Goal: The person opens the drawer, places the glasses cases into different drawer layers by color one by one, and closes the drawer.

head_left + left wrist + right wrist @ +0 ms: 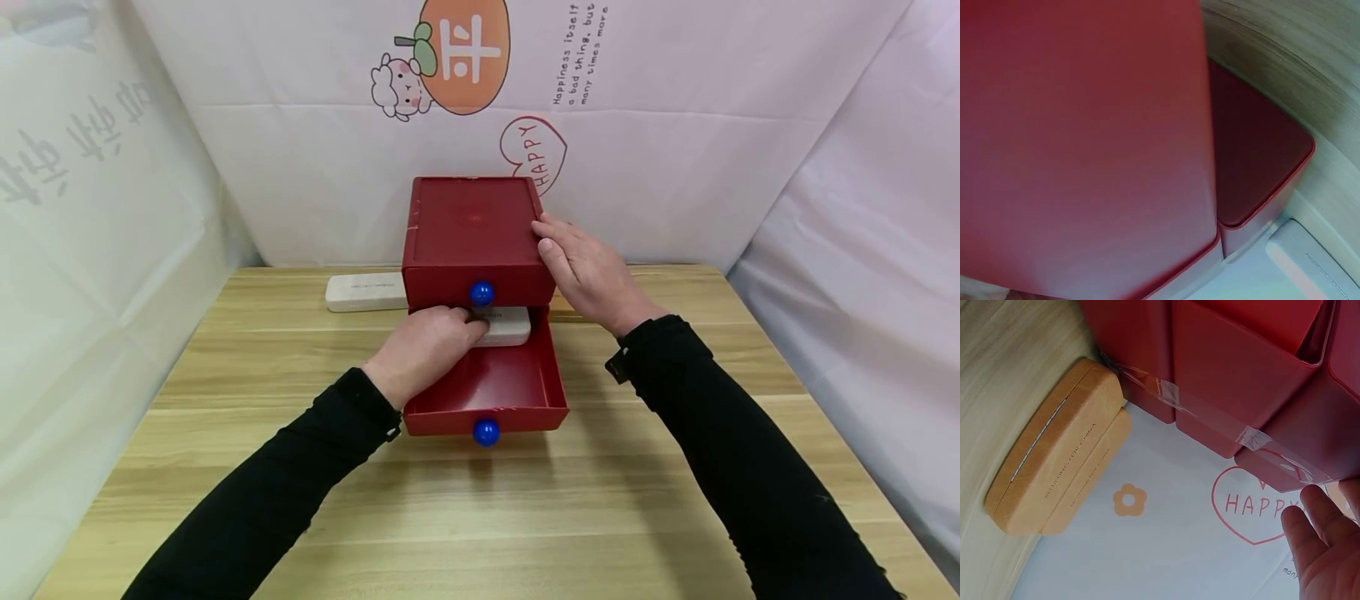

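Observation:
A red drawer cabinet (474, 221) with blue ball knobs stands at the back of the table, its lower drawer (517, 383) pulled out. My left hand (423, 350) reaches into that drawer from the left and pinches a white oblong case (513, 327) lying toward the drawer's back; some fingers are hidden. My right hand (592, 271), fingers extended, rests against the upper right edge of the cabinet. In the right wrist view, the right hand's fingers (1307, 531) show beside the cabinet's taped side (1229, 381).
Another white case (365, 292) lies left of the cabinet. To its right sits a tan glasses case (1060, 450) with printed lettering. A printed white cloth (315, 167) hangs behind the wooden table (315, 508), and the cloth also lines both sides.

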The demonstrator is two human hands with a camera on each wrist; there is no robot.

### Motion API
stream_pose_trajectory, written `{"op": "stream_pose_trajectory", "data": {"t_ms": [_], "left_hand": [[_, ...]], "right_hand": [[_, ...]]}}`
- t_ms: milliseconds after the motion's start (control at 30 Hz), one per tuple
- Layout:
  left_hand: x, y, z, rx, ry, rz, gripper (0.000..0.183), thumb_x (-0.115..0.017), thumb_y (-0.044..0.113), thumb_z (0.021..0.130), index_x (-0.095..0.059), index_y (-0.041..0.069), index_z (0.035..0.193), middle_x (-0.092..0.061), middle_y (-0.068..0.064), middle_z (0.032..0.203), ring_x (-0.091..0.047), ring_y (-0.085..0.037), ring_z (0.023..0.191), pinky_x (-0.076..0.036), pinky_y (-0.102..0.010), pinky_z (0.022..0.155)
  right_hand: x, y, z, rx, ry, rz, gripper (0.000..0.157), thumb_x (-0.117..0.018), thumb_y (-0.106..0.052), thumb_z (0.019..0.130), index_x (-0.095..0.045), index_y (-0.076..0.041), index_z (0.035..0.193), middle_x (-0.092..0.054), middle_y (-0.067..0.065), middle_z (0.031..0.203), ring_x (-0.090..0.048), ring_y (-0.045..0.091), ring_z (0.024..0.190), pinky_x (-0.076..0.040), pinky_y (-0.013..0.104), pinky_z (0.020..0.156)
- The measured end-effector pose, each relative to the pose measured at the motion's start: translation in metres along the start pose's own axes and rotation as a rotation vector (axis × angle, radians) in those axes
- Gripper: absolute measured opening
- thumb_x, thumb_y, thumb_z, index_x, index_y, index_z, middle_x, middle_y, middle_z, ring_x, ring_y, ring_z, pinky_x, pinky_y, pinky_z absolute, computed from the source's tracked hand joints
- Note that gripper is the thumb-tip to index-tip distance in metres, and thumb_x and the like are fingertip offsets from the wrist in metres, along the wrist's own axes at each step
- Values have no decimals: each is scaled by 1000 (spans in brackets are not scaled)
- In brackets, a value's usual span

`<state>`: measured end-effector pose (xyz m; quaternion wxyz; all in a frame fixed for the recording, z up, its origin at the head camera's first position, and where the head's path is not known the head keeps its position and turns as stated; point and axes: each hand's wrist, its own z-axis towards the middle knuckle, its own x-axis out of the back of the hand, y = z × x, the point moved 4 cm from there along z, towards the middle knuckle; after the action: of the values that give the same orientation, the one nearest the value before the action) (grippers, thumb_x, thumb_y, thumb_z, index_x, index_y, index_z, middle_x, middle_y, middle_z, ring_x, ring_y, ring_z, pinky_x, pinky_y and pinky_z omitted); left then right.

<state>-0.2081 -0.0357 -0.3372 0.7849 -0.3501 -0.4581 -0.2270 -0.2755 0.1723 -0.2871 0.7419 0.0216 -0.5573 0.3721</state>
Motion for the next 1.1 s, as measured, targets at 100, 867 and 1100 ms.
{"op": "stream_pose_trajectory", "data": {"t_ms": [100, 867, 1100], "left_hand": [[0, 0, 0, 4, -6, -1, 15, -67, 10, 89, -66, 13, 104, -65, -5, 81, -58, -15, 72, -57, -28, 71], [-1, 4, 5, 11, 29, 141, 12, -58, 3, 92, -63, 14, 89, -55, -3, 66, -55, -15, 61, -54, -28, 55], [-3, 4, 7, 10, 2, 152, 10, -59, 4, 91, -63, 13, 88, -55, -3, 65, -54, -14, 60, -55, -28, 55]], "right_hand": [[0, 1, 0, 3, 1, 6, 60, -28, -50, 102, -40, -18, 152, -31, 3, 159, -25, 21, 145, -25, 46, 118], [-1, 0, -1, 3, 6, 0, 60, -28, -49, 102, -39, -18, 152, -31, 2, 159, -26, 21, 145, -24, 44, 118], [-1, 1, -1, 1, 8, -3, 60, -28, -50, 102, -39, -19, 152, -31, 1, 159, -25, 19, 145, -25, 43, 118]]}}
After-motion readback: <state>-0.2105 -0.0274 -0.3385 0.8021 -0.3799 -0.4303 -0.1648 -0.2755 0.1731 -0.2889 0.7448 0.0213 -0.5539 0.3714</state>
